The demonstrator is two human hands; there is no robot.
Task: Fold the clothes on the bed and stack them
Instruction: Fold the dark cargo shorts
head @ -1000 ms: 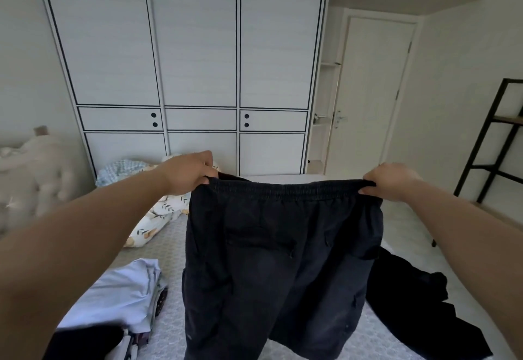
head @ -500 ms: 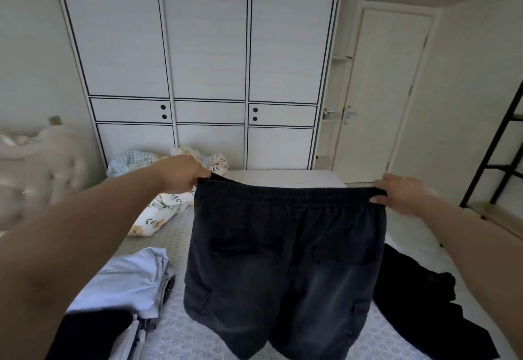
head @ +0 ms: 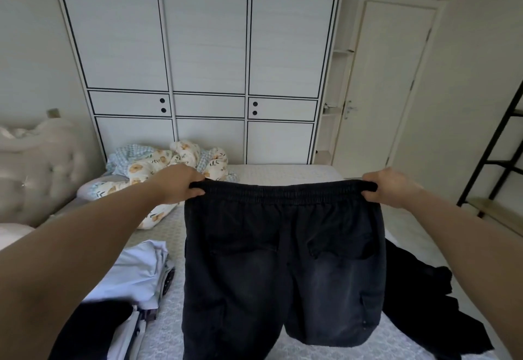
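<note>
A pair of black cargo shorts [head: 283, 269] hangs spread out in the air above the bed [head: 283, 171], its back pockets facing me. My left hand [head: 181, 182] grips the left end of the elastic waistband. At the right end, my right hand [head: 387, 187] pinches the same waistband. A stack of folded clothes [head: 130, 280], pale blue on top with a black piece at the front, lies at the lower left. A loose black garment [head: 424, 303] lies crumpled on the bed at the right, partly hidden by the shorts.
A floral and checked quilt [head: 169, 164] is bunched at the far left of the bed beside a padded headboard [head: 36, 167]. A white wardrobe [head: 203, 62] and a door [head: 390, 85] stand behind. A black shelf frame [head: 498, 147] is at the right.
Both hands have lowered the shorts slightly and pulled the waistband wider and straighter. The view has tilted, showing more of the quilt.
</note>
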